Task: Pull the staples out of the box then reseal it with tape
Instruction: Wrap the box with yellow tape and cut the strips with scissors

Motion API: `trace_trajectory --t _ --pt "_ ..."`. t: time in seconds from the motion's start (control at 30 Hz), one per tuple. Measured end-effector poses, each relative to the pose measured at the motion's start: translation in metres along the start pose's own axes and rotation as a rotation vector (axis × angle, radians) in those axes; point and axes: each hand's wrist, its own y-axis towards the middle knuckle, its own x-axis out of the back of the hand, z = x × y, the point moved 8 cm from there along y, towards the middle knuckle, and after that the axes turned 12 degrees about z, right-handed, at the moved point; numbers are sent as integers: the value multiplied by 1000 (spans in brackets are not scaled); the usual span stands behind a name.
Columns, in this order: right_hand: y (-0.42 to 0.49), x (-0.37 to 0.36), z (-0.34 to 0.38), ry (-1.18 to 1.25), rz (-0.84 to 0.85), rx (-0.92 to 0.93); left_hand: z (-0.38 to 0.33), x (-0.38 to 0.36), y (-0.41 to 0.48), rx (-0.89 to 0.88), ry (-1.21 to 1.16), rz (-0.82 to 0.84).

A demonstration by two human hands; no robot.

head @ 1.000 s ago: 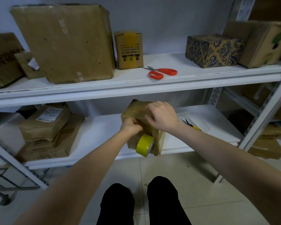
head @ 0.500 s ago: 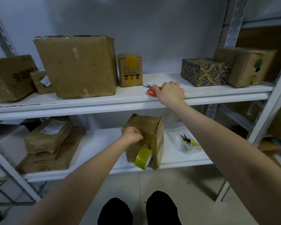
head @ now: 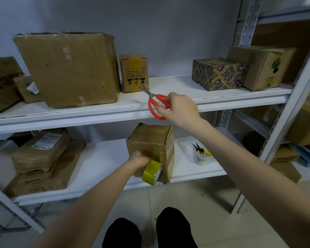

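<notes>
White metal shelving stands against a pale grey wall, above a tiled floor. Stacked parcels lie at the left of the lower shelf. At centre, my left hand grips a yellow tape roll against the taped cardboard box near that shelf's front edge. Higher up, my right hand holds red-handled scissors at the upper shelf edge. Yellow-handled pliers lie right of the box.
</notes>
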Motion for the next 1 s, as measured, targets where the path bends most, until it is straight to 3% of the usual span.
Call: trace_trajectory --t 0.2,0.33,0.47,0.7,1.0 --pt "-38 -87 -49 537 567 40 7 -18 18 -21 -92 -55" --pt "-74 -135 -81 612 939 -14 10 -23 24 12 -92 -51" --pt "-101 -176 -120 709 1219 -205 8 -16 28 26 -111 -45" --pt "-108 -218 -141 757 1241 -301 15 -13 34 21 -262 -16" --pt "-96 -235 -136 884 1197 -304 24 -10 42 56 -234 -21"
